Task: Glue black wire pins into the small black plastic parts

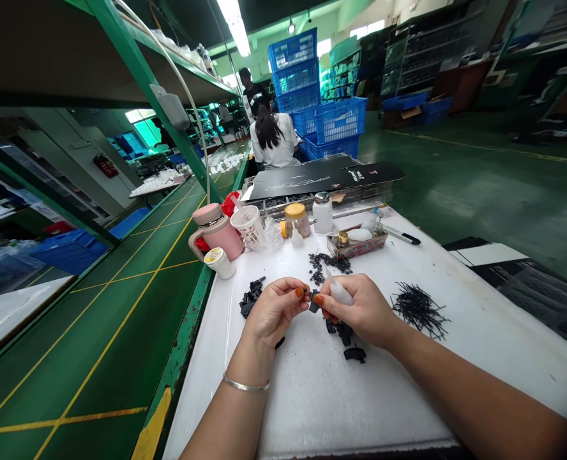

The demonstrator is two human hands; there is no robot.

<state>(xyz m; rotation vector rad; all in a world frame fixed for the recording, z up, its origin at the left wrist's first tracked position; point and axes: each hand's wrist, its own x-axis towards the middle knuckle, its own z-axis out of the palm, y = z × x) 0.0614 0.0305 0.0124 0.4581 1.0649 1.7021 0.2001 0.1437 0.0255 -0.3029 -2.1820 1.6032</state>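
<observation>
My left hand is closed in a pinch, its fingertips meeting those of my right hand over a small black plastic part. In my right hand a small white squeeze bottle with a pointed nozzle is gripped, nozzle up and tilted. The right thumb and finger also touch the black part. Whatever tiny piece the left fingertips pinch is mostly hidden. Black plastic parts lie under the right hand, and more black parts are heaped beyond the left one. Tiny black rings are scattered just ahead.
On the white tabletop, thin black strips lie at right. Along the back stand a pink mug, plastic cup, yellow-lidded jar, pump bottle, small box and cutter knife. A green conveyor runs left.
</observation>
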